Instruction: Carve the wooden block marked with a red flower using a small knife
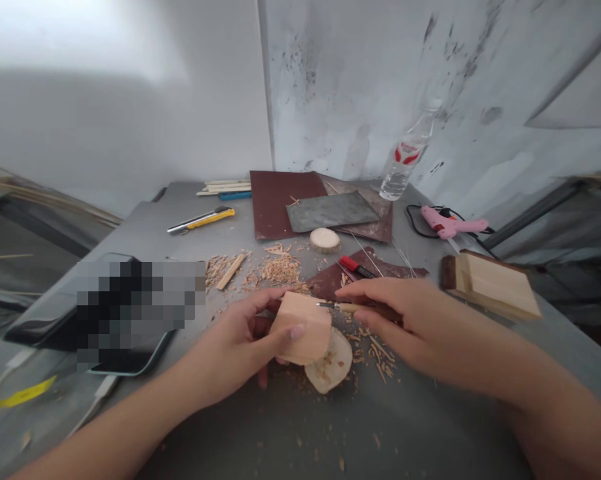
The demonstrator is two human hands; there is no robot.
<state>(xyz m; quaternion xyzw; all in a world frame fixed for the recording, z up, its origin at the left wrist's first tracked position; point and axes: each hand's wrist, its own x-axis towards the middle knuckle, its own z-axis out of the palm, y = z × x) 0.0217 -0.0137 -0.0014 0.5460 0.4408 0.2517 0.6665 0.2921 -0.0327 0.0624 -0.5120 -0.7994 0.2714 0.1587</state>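
Note:
My left hand (260, 340) grips a pale wooden block (304, 327), its thumb pressed on the top face and the other fingers partly hidden behind. In my right hand (395, 317) is a wood carving knife (348, 307) with a light wooden handle and a thin dark metal tip. That tip points left and lies at the block's right edge; whether it touches the wood I cannot tell. Partly under the block is a round wood slice (330, 363) with a rough, marked face. Curled wood shavings (280, 267) lie scattered around both hands.
Beyond the hands are a red marker (355, 267), a small wood disc (324, 240), sandpaper sheets (280, 200) and a yellow utility knife (200, 220). At right stand a water bottle (405, 157), a pink glue gun (450, 222) and a wooden block (498, 283). Phones (130, 360) with cables lie left.

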